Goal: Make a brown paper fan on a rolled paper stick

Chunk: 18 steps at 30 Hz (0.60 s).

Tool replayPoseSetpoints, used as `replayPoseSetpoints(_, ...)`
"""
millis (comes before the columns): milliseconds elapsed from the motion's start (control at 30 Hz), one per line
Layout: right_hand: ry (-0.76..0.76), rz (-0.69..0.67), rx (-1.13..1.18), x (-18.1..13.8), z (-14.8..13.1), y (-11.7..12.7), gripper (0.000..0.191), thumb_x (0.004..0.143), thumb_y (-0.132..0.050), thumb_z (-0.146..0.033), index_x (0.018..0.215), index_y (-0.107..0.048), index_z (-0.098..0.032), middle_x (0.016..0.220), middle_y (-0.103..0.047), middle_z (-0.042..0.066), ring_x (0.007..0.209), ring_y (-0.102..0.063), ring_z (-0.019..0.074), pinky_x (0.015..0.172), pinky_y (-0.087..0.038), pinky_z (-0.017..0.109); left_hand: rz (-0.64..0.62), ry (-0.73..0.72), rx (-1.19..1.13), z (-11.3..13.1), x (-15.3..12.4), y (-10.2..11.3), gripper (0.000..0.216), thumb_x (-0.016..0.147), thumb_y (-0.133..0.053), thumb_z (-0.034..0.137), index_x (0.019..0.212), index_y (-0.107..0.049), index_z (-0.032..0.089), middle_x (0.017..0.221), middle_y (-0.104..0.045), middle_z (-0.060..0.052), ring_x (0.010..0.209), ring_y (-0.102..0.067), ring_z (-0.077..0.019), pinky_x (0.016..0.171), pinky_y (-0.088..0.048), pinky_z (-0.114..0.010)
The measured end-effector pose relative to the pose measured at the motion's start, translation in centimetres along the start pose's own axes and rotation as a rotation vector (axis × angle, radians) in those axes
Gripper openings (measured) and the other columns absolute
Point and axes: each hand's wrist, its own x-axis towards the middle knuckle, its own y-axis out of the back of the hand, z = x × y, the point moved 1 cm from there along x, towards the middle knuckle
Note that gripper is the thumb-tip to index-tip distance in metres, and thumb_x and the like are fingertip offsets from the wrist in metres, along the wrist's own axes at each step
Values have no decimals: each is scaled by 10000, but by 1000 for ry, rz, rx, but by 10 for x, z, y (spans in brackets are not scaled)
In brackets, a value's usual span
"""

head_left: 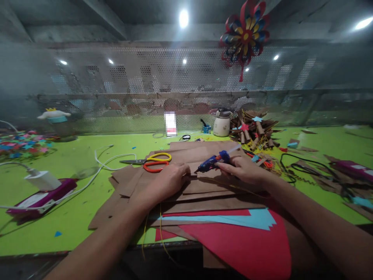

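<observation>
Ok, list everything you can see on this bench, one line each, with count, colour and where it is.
glue gun: one, blue, in right hand, tip on the brown paper
brown paper: a stack, brown, bench centre
scissors: one, yellow and orange handles, left of the glue gun
red sheet: one, red, near edge
blue sheet: one, light blue, on the red sheet
paper rolls: a pile, brown, far right
pot: one, white, beside the rolls
pinwheel: one, red, blue, yellow, on the mesh wall
charger: one, white, left
bench: one, green
left hand: flat on the brown paper
right hand: grips the glue gun
</observation>
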Motion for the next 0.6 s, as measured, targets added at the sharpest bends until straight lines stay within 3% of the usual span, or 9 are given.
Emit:
replayPoseSetpoints(167,69,-2,-42,1,6,3,558,829,-406,-613,560,-581,-156,538,-541,21,527,-463,118,529,-336,246,28,-2,-20,-2,0,1,140,849,-448,214,887,-577,176,802,-625,-43,683,-552,-157,584,-358,-246)
replayPoseSetpoints(433,48,-38,186,0,2,4,562,855,-355,-605,608,-575,-151,601,-587,33,551,-500,117,546,-367,240,26,-21,-87,-4,0,3,89,832,-475,220,889,-530,179,837,-615,-46,737,-551,-167,607,-375,-244)
replayPoseSetpoints(600,46,32,65,2,6,4,555,815,-417,-625,595,-619,-157,579,-589,41,566,-511,138,540,-358,253,-1,-1,-98,-4,-1,2,137,828,-496,265,917,-544,172,818,-617,-40,709,-546,-160,590,-372,-243)
